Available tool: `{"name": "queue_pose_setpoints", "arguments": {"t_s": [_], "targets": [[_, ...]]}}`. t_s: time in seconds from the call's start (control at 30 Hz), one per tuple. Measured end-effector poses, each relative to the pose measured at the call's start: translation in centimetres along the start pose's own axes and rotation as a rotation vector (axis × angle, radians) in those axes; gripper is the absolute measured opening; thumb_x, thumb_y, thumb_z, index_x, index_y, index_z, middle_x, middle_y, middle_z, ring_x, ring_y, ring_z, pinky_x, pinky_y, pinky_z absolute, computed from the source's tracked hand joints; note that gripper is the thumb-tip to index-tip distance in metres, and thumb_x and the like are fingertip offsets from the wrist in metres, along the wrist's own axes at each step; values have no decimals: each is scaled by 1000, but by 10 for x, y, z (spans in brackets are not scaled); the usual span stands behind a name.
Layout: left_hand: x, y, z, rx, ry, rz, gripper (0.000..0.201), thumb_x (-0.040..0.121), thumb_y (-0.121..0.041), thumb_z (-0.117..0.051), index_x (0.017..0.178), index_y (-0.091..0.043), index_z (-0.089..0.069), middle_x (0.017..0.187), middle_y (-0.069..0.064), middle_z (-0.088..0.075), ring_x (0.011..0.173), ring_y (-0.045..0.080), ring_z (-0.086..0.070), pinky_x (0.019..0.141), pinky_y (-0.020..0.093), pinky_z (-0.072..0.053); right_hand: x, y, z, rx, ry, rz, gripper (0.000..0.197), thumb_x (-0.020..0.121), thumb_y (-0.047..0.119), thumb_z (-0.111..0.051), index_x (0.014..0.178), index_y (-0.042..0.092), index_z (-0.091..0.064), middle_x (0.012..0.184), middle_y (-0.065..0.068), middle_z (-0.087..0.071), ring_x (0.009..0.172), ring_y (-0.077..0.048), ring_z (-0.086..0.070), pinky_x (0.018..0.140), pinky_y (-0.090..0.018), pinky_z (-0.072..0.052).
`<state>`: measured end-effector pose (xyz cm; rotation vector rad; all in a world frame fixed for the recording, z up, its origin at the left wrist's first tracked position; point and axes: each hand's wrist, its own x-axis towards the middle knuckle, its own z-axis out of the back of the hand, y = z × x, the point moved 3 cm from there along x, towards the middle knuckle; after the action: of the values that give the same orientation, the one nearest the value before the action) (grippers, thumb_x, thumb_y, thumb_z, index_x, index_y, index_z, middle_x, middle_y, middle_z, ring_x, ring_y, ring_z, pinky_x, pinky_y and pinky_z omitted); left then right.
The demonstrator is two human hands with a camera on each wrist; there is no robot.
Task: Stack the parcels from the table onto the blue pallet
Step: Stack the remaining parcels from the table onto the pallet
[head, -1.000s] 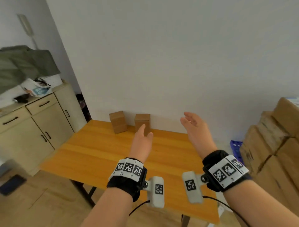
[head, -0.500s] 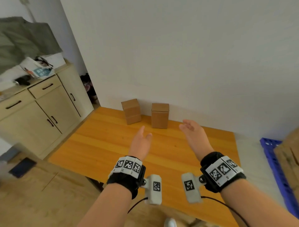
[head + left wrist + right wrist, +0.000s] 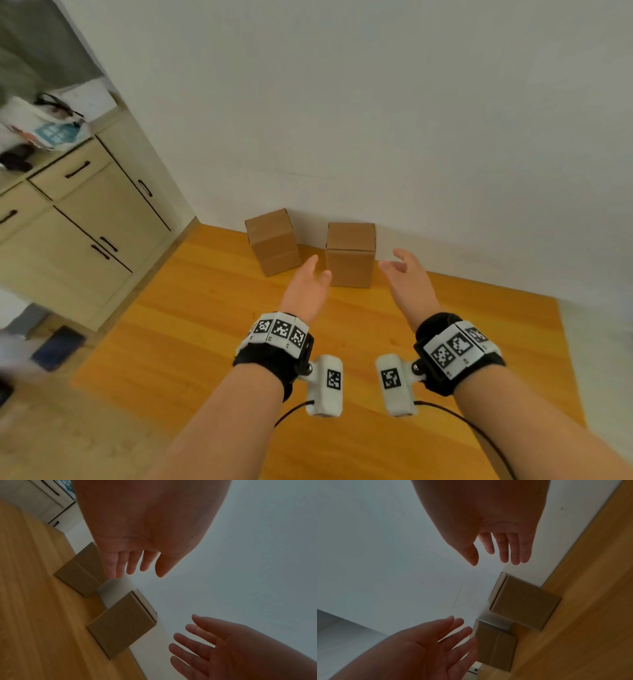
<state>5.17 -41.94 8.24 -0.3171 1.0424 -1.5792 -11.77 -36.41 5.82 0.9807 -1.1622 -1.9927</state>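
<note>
head view: bright, even, diffuse light; no glare on the worktop (image 3: 205, 325). soft shadows fall on the white wall (image 3: 376, 102) behind the two parcels. strong wide-angle bending: cabinet (image 3: 85, 233) edges lean and curve at left. lower-left corner smeared with motion blur; centre sharp. both wrist views: dim, underexposed, greyish cast. the left hand (image 3: 145, 524) and right hand (image 3: 488, 513) read dark against the pale wall, with a faint light rim along the fingers (image 3: 132, 563). grain soft, edges stretched.
</note>
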Motion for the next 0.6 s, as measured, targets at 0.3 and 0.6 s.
{"name": "queue_pose_setpoints", "arguments": {"t_s": [0.3,0.6], "targets": [[85,-3,-25,-4,79,105,56,104,-33,-36,155,-22,-14,161,0,-19,147,21,-21,116,37,-21,78,-19,-23,-38,104,-61,59,101,36,-48,154,20,-27,156,-2,-35,141,-21,-36,112,-37,-32],[91,8,-30,-99,64,125,51,104,-23,-38,153,-19,-23,155,1,-32,138,18,-35,106,30,-30,84,-26,-30,-34,133,-60,57,101,30,-49,152,14,-29,149,-3,-44,134,-21,-44,102,-31,-36]]}}
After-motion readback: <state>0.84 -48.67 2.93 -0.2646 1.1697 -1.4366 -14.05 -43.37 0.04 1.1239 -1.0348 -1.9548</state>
